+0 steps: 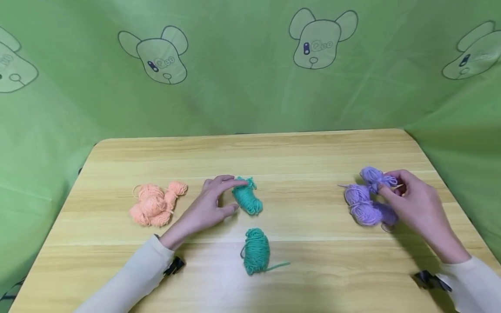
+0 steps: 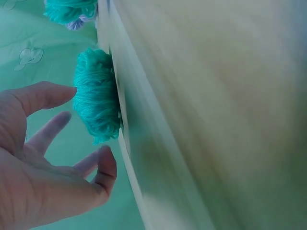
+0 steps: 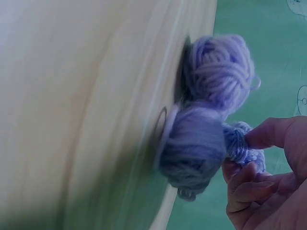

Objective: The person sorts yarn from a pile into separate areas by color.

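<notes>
My left hand reaches over the table beside a teal yarn bundle, its fingers spread and the index fingertip over the bundle's far end. In the left wrist view that teal bundle lies beyond the parted thumb and fingers. My right hand pinches a small purple yarn bundle between thumb and fingers, at the pile's far side. Other purple yarn bundles lie against each other on the table just below it. The right wrist view shows the pinched purple bundle partly hidden behind them.
A second teal yarn bundle with a loose tail lies nearer the front middle. Several peach yarn bundles are heaped at the left. The wooden table meets a green curtain at the back and sides.
</notes>
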{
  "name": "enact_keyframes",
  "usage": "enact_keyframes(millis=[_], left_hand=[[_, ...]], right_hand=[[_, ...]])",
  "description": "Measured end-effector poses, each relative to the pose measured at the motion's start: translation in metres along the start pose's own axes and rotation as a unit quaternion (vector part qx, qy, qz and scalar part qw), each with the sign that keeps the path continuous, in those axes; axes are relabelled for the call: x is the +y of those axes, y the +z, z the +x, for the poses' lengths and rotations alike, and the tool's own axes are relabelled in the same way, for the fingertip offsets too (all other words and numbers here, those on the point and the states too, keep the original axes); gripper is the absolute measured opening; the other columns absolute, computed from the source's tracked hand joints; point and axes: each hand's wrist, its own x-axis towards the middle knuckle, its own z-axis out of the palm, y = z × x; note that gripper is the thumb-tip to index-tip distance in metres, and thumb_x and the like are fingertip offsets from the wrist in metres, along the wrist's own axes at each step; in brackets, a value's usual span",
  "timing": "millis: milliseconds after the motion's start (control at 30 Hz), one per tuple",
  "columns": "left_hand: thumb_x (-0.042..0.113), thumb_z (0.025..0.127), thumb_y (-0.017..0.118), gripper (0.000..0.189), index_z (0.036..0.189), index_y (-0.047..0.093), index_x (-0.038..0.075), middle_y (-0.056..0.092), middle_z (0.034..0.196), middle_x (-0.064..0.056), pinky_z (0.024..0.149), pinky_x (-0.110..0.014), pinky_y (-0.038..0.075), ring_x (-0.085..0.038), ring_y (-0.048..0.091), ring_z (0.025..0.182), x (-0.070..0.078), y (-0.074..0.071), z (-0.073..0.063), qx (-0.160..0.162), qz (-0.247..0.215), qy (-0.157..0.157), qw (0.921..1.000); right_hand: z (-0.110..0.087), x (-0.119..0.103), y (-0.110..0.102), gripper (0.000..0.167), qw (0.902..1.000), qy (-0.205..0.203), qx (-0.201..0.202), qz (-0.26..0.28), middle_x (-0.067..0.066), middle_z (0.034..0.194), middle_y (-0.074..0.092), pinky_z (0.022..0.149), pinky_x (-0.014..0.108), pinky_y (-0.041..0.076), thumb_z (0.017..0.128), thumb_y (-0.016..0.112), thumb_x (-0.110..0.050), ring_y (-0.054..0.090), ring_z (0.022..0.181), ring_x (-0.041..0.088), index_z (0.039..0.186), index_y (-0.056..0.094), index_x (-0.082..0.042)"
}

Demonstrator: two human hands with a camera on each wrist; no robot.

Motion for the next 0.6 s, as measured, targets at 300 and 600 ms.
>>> enact_keyframes(millis=[300, 600], left_hand=[[0.003, 0.094, 0.080, 0.061, 0.150, 0.066, 0.022, 0.062, 0.138, -0.008, 0.088, -0.043, 0.045, -0.032, 0.049, 0.106, 0.002, 0.005, 0.007, -0.018, 0.020, -0.013, 0.9996], [0.009, 0.094, 0.084, 0.057, 0.148, 0.067, 0.021, 0.064, 0.121, -0.007, 0.100, -0.054, 0.047, -0.031, 0.051, 0.109, 0.003, 0.007, 0.009, -0.021, 0.023, -0.047, 0.9984]], right_hand=[[0.003, 0.014, 0.002, 0.039, 0.9997, -0.010, -0.012, -0.020, 0.013, 0.089, 0.065, 0.053, 0.033, 0.043, 0.105, 0.073, -0.025, 0.055, 0.073, 0.026, 0.130, 0.064, 0.004], [0.003, 0.022, 0.004, 0.039, 0.9987, -0.007, -0.041, -0.031, 0.011, 0.087, 0.060, 0.055, 0.034, 0.041, 0.104, 0.071, -0.023, 0.052, 0.073, 0.026, 0.129, 0.063, 0.005]])
